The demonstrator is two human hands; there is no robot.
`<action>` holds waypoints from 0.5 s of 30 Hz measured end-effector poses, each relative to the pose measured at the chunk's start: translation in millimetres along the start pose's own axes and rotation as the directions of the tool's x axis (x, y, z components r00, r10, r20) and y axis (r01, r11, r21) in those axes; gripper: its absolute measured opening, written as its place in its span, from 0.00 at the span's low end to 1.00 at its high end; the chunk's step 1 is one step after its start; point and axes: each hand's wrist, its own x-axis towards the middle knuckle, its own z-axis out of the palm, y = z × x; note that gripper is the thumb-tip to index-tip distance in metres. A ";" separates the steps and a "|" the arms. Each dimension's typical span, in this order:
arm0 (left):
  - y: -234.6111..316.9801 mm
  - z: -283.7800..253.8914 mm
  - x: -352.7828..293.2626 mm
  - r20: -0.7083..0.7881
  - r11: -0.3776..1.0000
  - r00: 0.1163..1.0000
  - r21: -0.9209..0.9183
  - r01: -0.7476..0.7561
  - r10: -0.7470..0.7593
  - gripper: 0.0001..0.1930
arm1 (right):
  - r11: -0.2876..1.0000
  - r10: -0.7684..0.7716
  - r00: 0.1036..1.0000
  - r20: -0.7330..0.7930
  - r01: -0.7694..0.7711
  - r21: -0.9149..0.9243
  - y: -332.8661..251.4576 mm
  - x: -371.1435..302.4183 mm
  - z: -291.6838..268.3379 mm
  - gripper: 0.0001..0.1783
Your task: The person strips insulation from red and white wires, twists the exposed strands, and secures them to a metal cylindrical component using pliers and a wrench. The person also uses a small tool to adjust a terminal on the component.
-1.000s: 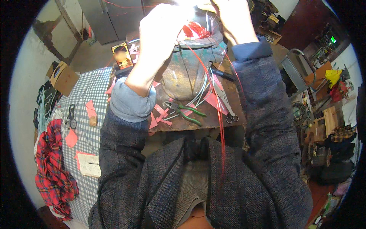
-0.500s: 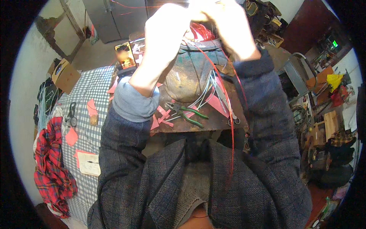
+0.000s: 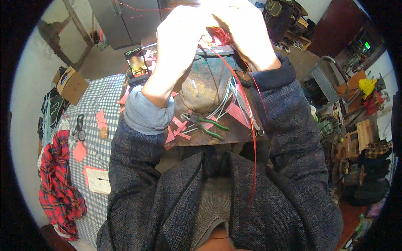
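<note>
Both my hands are at the top of the view, over a rounded, worn metal housing (image 3: 203,90) with a bundle of red wire (image 3: 220,37) in its mouth. Strong glare bleaches the hands. My left hand (image 3: 180,37) is closed, its fingers curled at the bundle's left side; what they hold is washed out. My right hand (image 3: 249,35) arches over the bundle's right side, its fingertips lost in the glare. Loose red strands (image 3: 253,138) trail from the housing towards my chest. Green-handled pliers (image 3: 209,123) lie in front of the housing on the dark tabletop (image 3: 197,141).
White and pale blue sleeves (image 3: 226,100), pink paper scraps (image 3: 239,115) and scissors (image 3: 256,132) lie around the housing. A phone (image 3: 137,62) stands at the back left. Left is a checked cloth (image 3: 94,142) with a notebook (image 3: 98,180) and a red plaid cloth (image 3: 58,184).
My right hand and forearm have shifted slightly left, towards my left hand. The red bundle shows less between the hands. The pliers and housing stay where they were.
</note>
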 end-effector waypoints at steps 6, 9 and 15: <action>-0.1 -1.7 0.0 -0.055 0.989 0.993 0.100 0.106 -0.100 0.10 | 0.988 0.145 0.989 0.031 -0.146 0.042 -12.2 -1.9 7.0 0.09; -1.2 -1.2 0.1 0.002 1.000 1.000 -0.014 0.011 -0.011 0.09 | 0.848 0.392 0.918 0.057 -0.385 0.364 -12.3 -0.7 6.0 0.07; 0.3 2.4 -0.6 -0.016 0.999 1.000 -0.042 0.018 -0.019 0.09 | 0.650 0.493 0.861 0.126 -0.461 0.604 -13.8 3.7 8.4 0.08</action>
